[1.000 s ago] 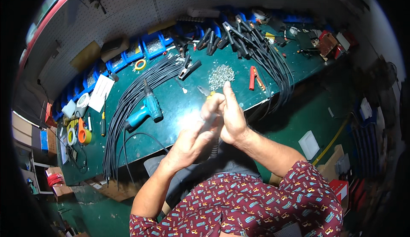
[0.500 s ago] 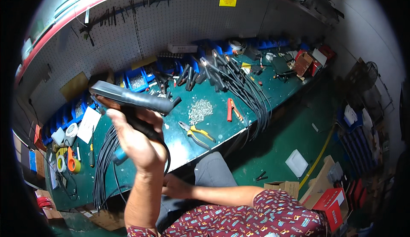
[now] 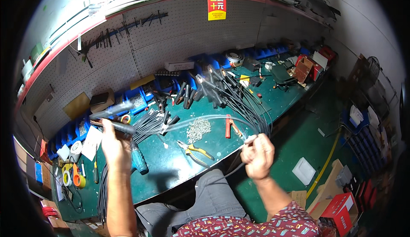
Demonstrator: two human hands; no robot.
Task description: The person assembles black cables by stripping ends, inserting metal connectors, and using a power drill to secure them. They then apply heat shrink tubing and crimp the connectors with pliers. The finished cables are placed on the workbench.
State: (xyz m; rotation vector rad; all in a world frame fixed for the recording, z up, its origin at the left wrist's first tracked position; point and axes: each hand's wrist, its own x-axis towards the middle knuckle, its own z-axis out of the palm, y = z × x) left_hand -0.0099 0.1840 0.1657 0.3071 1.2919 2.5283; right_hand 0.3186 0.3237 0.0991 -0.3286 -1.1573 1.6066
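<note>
My left hand (image 3: pixel 117 147), raised over the left part of the bench, is closed round a black cable clamp (image 3: pixel 121 127), whose upper arm is smeared by motion. From the clamp a dark cable (image 3: pixel 200 118) arcs across the bench to my right hand (image 3: pixel 259 155). There my fingers are closed round the cable near the front edge, and its tail hangs below them. A teal-handled power screwdriver (image 3: pixel 139 159) lies beside my left hand. Between my hands are combination pliers (image 3: pixel 195 153) with yellow and black handles, a heap of small metal parts (image 3: pixel 198 129) and a red clamp (image 3: pixel 228 126).
Bundled black cables with clamps (image 3: pixel 243 94) lie at the back right of the green bench (image 3: pixel 171 181). Blue bins (image 3: pixel 136 101) line the pegboard. Tape rolls (image 3: pixel 78 178) and a screwdriver (image 3: pixel 95 173) sit at the left. A red box (image 3: pixel 337 211) stands on the floor at right.
My right hand has come up from my lap and out to the right, stretching the cable across the bench. My left hand has moved left and lower with the clamp.
</note>
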